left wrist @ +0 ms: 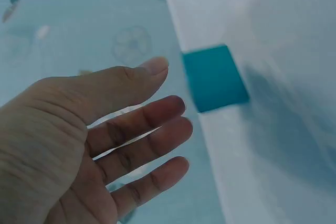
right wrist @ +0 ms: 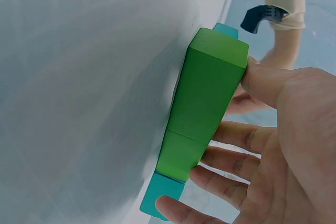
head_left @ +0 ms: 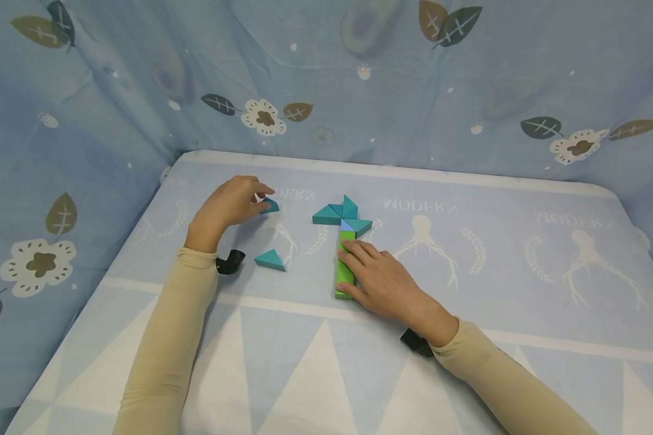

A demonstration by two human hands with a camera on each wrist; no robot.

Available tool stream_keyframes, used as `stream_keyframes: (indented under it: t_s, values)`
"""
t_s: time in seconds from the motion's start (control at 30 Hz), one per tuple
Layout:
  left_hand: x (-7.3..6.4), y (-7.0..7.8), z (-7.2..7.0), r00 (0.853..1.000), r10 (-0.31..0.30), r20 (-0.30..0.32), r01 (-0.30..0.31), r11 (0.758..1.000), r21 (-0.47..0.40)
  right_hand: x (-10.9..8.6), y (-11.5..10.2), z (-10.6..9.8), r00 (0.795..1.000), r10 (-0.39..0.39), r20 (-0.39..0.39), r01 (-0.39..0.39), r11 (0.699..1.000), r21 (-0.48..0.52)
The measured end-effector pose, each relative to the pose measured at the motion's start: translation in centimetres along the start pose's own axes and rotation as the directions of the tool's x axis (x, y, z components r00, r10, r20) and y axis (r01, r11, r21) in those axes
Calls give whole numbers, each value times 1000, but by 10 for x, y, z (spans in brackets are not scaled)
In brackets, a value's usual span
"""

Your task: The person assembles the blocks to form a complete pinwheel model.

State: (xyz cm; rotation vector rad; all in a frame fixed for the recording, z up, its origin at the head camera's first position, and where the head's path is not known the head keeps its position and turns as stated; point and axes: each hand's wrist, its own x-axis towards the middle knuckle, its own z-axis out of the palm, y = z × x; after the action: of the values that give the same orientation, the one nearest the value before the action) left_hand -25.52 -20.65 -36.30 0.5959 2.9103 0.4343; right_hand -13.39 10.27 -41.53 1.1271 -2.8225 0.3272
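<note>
In the head view my left hand (head_left: 231, 202) hovers at the far left of the table beside a teal triangular block (head_left: 270, 206). The left wrist view has this teal block (left wrist: 215, 78) just beyond the fingertips, with a gap between. My right hand (head_left: 381, 278) rests against a column of green blocks (head_left: 345, 272). Seen from the right wrist, its thumb and fingers touch one side of the green blocks (right wrist: 202, 87). Teal triangular blocks (head_left: 328, 215) fan out around a small blue triangle (head_left: 346, 226) at the column's far end, like a pinwheel.
Another teal triangular block (head_left: 270, 260) lies alone between the left wrist and the green column. Black wrist cameras (head_left: 231, 262) sit under both wrists. A patterned cloth (head_left: 468, 266) covers the table, and a blue curtain (head_left: 392, 90) hangs behind it.
</note>
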Motion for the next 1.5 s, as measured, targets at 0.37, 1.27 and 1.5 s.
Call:
stream_keyframes:
  t_s: [0.37, 1.27, 1.5]
  values:
    - [4, -12, 7, 1000, -23, -5, 22, 997, -75, 0, 0, 0, 1000, 6, 7, -6, 1000, 7]
    - [4, 39, 13, 970, 159, 183, -133, 980, -146, 1, 0, -3, 1000, 9, 12, -9, 1000, 9]
    - [2, 57, 19, 966, 202, 163, -191, 978, -83, 1, 0, -4, 1000, 11, 16, -11, 1000, 10]
